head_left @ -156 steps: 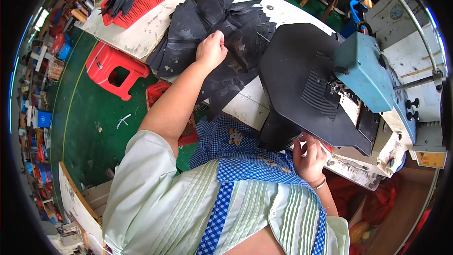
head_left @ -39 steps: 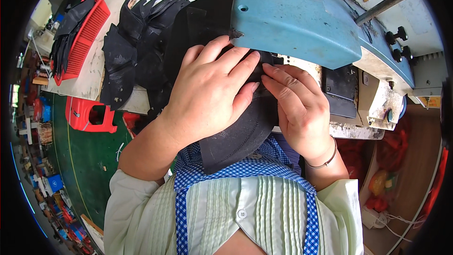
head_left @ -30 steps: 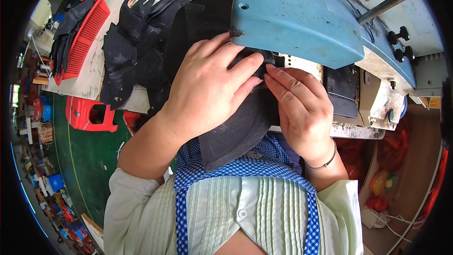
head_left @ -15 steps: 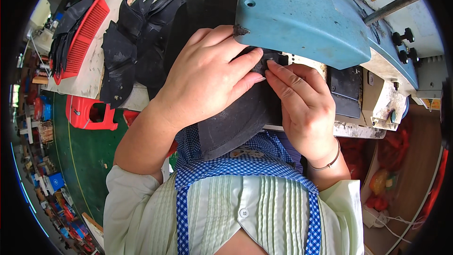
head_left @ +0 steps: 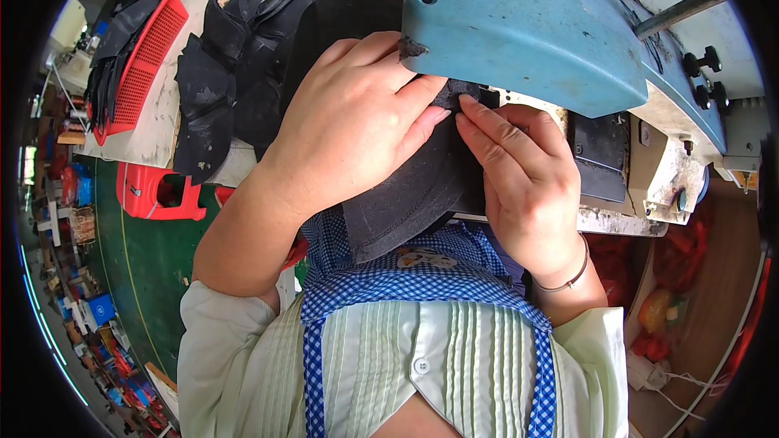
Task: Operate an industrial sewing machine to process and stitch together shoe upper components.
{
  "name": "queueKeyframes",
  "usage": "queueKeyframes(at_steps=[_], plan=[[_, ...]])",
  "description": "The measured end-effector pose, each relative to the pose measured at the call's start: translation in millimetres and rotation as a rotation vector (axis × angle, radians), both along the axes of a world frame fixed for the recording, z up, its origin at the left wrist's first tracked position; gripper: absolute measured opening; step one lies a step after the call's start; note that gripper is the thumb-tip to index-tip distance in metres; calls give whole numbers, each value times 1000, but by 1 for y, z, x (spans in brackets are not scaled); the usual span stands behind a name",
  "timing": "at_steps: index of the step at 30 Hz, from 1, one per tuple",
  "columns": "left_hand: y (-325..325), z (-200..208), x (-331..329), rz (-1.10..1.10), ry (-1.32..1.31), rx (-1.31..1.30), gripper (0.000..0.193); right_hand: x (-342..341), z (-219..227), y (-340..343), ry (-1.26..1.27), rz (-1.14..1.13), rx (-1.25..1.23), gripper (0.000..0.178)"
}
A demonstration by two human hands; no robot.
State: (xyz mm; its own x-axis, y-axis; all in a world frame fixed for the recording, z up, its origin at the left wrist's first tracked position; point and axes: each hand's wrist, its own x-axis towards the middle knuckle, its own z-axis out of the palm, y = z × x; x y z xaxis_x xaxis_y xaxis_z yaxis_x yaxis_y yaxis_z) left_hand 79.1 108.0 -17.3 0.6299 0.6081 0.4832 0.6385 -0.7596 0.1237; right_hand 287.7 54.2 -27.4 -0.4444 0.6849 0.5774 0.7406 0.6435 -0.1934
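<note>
A curved black piece of sheet material (head_left: pixel 406 203), leather-like, lies under both my hands and hangs over the near table edge against the checked apron. My left hand (head_left: pixel 345 130) is spread over it, with thumb and index finger gripping its upper part just below the front of the teal machine head (head_left: pixel 519 36). Close by on the right, my right hand (head_left: pixel 527 174) pinches the same piece at its edge, fingertips together. The machine's working point is hidden beneath the teal cover.
Left of my hands, several black cut pieces (head_left: pixel 207 85) lie fanned on the white table (head_left: pixel 158 126). Beyond them a red basket (head_left: pixel 150 65) holds more. A red stool (head_left: pixel 134 191) stands on the green floor. Black knobs (head_left: pixel 702 61) stick out of the machine's right side.
The black piece has shifted slightly upward, its lower edge a little higher against the apron. Both hands keep nearly the same place and hold.
</note>
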Motion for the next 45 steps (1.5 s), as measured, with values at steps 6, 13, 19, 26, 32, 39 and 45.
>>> queueKeyframes(at_steps=[6,13,19,26,32,39,45], plan=[[5,-3,-2,18,5,6,25,0,-1,-1,20,1,-27,43],[12,-11,-3,-48,-175,8,26,1,-2,-1,59,10,-35,43],[11,-5,-7,-73,-138,-65,29,2,-3,-1,84,11,-42,42],[11,-3,-16,-99,-100,-100,32,1,-2,-1,82,5,-43,42],[11,0,-21,-87,-38,-128,33,1,-2,-2,84,3,-54,42],[5,-1,-18,4,-5,-84,34,2,-4,-1,99,12,-39,39],[6,-7,-9,71,9,-16,32,2,-3,-1,110,9,-53,36]])
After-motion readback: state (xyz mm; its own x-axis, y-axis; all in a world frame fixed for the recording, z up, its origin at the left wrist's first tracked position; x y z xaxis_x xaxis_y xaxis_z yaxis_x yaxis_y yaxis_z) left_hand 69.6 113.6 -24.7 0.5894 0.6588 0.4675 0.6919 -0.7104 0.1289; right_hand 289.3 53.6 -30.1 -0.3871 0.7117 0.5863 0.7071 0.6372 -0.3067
